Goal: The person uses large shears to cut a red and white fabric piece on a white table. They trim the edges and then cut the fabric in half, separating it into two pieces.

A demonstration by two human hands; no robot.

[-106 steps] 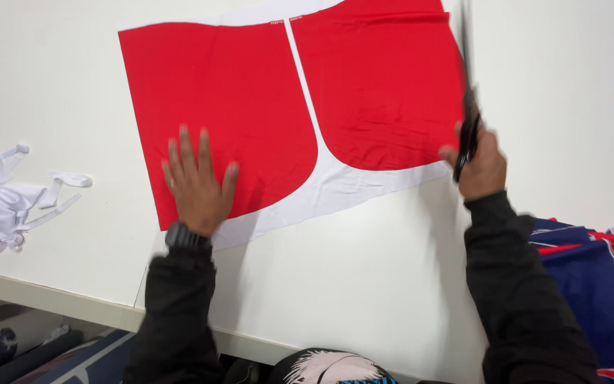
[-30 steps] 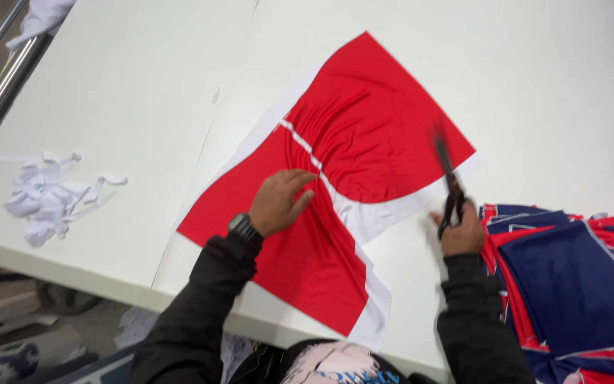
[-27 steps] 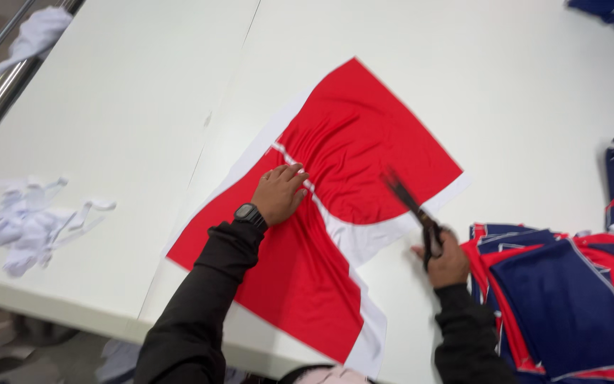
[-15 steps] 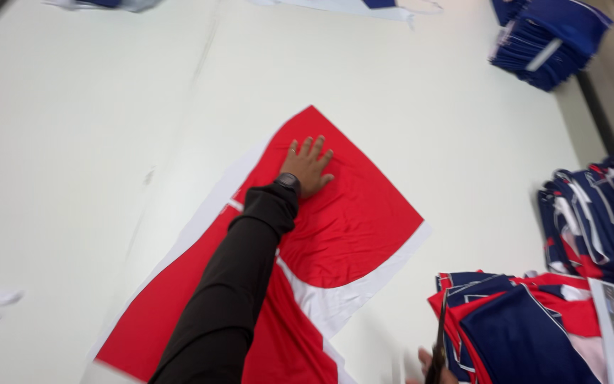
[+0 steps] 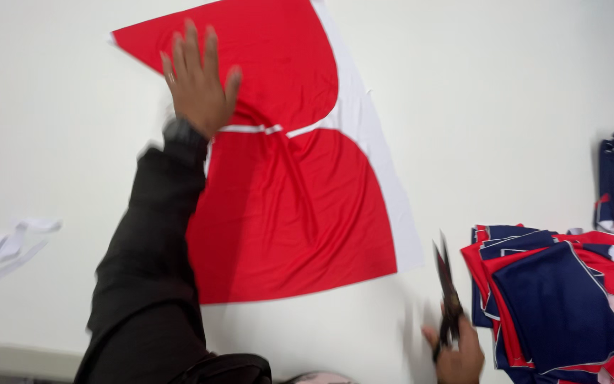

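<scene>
We press one red-and-white fabric sheet [image 5: 293,192] with our left hand [image 5: 199,82], fingers spread flat, right hand [image 5: 456,352] gripping one pair of scissors [image 5: 447,284], two cloth stacks [image 5: 556,299] at the table's [image 5: 506,92] right edge, open room above.

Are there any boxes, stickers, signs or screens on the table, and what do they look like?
None show: no box, sticker, sign or screen.
Only cloth and a tool lie here: a red and white fabric sheet under the left hand, black scissors in the right hand, and a stack of navy and red pieces at right.
</scene>
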